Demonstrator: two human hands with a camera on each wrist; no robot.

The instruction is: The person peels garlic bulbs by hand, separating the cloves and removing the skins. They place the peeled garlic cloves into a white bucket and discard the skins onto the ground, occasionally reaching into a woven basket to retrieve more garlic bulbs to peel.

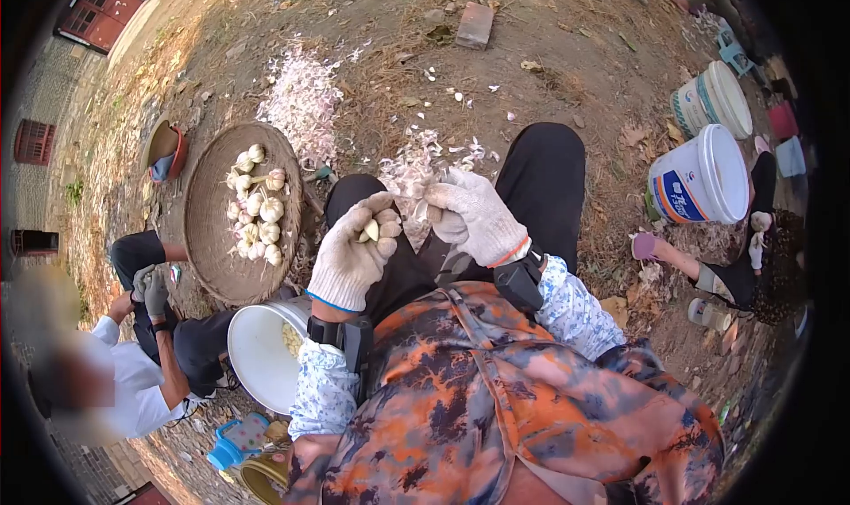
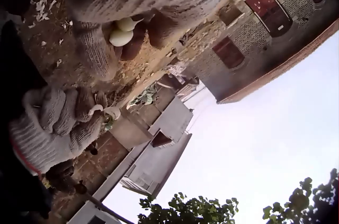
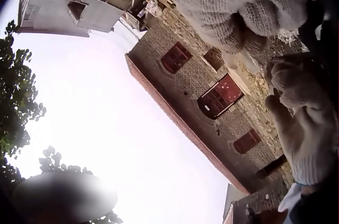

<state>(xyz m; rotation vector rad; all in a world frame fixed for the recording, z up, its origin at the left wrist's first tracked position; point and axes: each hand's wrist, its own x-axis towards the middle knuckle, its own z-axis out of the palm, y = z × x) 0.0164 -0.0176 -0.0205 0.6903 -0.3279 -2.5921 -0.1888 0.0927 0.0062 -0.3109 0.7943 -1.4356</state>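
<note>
Both hands wear pale knitted gloves. In the head view my left hand (image 1: pixel 350 257) is above my lap, its fingers curled round peeled garlic cloves (image 1: pixel 370 231). The left wrist view shows two pale cloves (image 2: pixel 121 38) between its glove fingers. My right hand (image 1: pixel 478 220) is close beside it, fingertips bent together. In the left wrist view it pinches a thin whitish piece of garlic skin (image 2: pixel 96 109). Loose garlic skins (image 1: pixel 416 164) lie on the ground just beyond both hands. Whole garlic bulbs (image 1: pixel 271 209) sit in a round woven basket (image 1: pixel 202 239) to the left.
A white bucket (image 1: pixel 251 359) with pale cloves inside stands by my left forearm. A larger heap of skins (image 1: pixel 301 98) and a brick (image 1: pixel 475 25) lie ahead. At right stand two white buckets (image 1: pixel 722 173). One person (image 1: pixel 133 372) sits at left, another at far right.
</note>
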